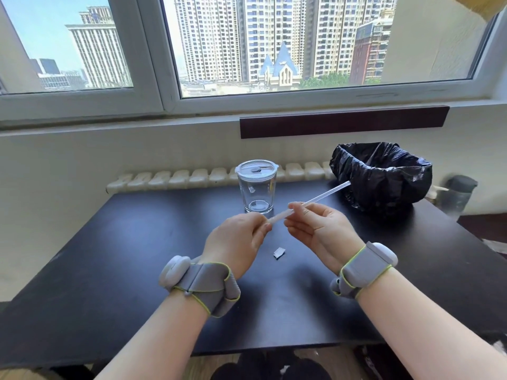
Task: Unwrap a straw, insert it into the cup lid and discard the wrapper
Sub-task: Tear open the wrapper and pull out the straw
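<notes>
Two hands at frame centre pinch one straw [312, 201]: left hand [238, 244] on its wrapped lower-left end, right hand [319, 229] mid-shaft. Long axis runs lower left to upper right, toward the bin [384, 176]. Lidded cup [257, 187] stands just behind, nearer the left hand; torn scrap [279, 253] lies below.

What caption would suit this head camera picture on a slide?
Both hands, left hand and right hand, pull the wrapper off a straw before a lidded glass cup.
</notes>
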### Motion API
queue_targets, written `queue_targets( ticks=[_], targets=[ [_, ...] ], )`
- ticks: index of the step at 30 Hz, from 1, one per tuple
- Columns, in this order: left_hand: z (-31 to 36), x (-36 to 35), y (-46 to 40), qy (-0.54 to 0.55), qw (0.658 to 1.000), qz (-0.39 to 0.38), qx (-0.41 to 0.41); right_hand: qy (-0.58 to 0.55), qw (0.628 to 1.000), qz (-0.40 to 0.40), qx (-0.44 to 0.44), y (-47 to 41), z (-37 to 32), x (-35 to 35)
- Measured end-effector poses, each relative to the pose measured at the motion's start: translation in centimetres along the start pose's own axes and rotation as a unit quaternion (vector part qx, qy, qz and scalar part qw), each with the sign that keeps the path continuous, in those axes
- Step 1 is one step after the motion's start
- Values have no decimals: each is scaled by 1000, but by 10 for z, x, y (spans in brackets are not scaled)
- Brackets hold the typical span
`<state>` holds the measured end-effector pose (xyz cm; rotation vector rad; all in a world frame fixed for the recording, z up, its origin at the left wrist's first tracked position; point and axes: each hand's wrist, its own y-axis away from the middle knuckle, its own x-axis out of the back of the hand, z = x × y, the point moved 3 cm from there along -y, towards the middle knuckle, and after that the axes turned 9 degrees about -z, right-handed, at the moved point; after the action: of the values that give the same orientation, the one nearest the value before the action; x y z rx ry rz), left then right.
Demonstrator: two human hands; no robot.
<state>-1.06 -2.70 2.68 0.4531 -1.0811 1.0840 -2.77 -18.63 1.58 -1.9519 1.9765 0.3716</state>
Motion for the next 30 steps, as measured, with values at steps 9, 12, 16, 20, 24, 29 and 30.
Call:
queue_targets(
  ticks=[9, 12, 16, 20, 24, 29, 30],
  targets=[
    [-8, 2, -3, 25, 1000, -4, -3, -8, 999, 43, 30, -4, -6, -1],
    [-19, 3, -2, 28, 1000, -9, 8, -32, 997, 61, 43, -6, -15, 8],
    [-28, 2, 2, 23, 999, -13, 31, -37, 996, 65, 45, -7, -16, 19],
    [-37, -2, 3, -12, 997, -32, 76, -29, 995, 79, 51, -7, -15, 24],
    [-43, -5, 4, -74, 990, -37, 117, -13, 995, 87, 55, -8, -15, 26],
    [-43, -10, 5, -109, 983, -26, 145, -1, 993, 99, 63, -7, -16, 25],
    [-41, -12, 4, -119, 983, -31, 138, 2, 993, 97, 61, -7, -16, 23]
  ],
)
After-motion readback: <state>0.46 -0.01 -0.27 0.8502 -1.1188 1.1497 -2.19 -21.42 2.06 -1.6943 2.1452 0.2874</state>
